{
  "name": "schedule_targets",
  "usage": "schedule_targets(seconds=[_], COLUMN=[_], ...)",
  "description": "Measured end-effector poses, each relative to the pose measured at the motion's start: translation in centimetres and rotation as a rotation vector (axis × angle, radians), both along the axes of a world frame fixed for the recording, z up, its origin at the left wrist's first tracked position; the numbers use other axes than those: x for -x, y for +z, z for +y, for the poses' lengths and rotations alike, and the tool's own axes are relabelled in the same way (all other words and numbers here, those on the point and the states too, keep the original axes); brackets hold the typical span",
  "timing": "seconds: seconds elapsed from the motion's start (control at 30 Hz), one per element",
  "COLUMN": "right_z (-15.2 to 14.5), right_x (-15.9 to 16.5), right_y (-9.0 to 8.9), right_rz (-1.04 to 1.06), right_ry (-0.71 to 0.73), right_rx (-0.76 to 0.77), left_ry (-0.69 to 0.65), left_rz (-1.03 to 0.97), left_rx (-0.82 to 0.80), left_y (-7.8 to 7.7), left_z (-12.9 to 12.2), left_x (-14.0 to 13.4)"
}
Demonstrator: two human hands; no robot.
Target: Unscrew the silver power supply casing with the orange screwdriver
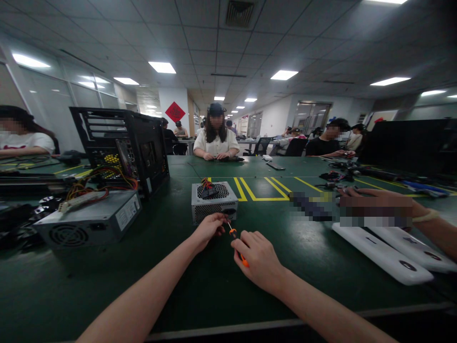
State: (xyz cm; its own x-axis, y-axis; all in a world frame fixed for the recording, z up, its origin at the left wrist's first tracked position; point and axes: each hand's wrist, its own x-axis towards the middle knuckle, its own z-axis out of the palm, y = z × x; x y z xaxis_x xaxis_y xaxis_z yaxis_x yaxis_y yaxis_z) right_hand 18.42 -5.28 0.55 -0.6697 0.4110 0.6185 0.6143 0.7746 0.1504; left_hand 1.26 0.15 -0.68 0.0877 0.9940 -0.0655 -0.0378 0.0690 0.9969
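Orange-and-black-handled screwdriver (233,234) clamped in right hand (260,261), shaft angled toward silver perforated metal box (211,206). Left hand (210,228) held near tip; grip cannot be told.

Power supply (214,204): grey metal box with perforated faces, resting on the green worktop (200,297), bundled multicoloured leads (209,191) lying on top. Screwdriver (233,234): orange-and-black handle, thin shaft, held tilted towards the box's near face; contact at its tip is indiscernible.
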Motion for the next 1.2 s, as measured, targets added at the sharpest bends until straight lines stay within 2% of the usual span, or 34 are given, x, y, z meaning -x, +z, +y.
schedule_targets(seconds=[0.23, 0.53, 0.73, 0.87, 1.07, 1.13, 1.2], right_z=[-0.17, -0.04, 0.15, 0.32, 0.55, 0.61, 0.66], right_x=[0.22, 0.08, 0.23, -0.06, -0.17, -0.03, 0.12], right_y=[0.11, 0.12, 0.07, -0.14, 0.04, 0.15, 0.18], right_rz=[0.023, -0.026, 0.088, 0.092, 0.105, 0.108, 0.106], right_ry=[-0.026, -0.030, 0.018, 0.060, 0.012, -0.001, -0.009], right_rx=[0.043, -0.015, 0.082, 0.133, 0.135, 0.128, 0.125], left_ry=[0.002, 0.001, -0.004, -0.005, 0.002, -0.013, -0.010], left_rz=[0.013, 0.010, 0.025, 0.030, 0.021, 0.043, 0.165], left_rx=[0.001, -0.006, -0.011, -0.015, -0.027, -0.034, -0.086], left_y=[0.15, -0.05, -0.11, -0.26, -0.11, -0.11, -0.16], left_z=[-0.13, -0.05, -0.02, 0.09, -0.20, -0.22, -0.21], left_x=[0.00, -0.08, 0.04, 0.04, 0.05, 0.04, 0.07])
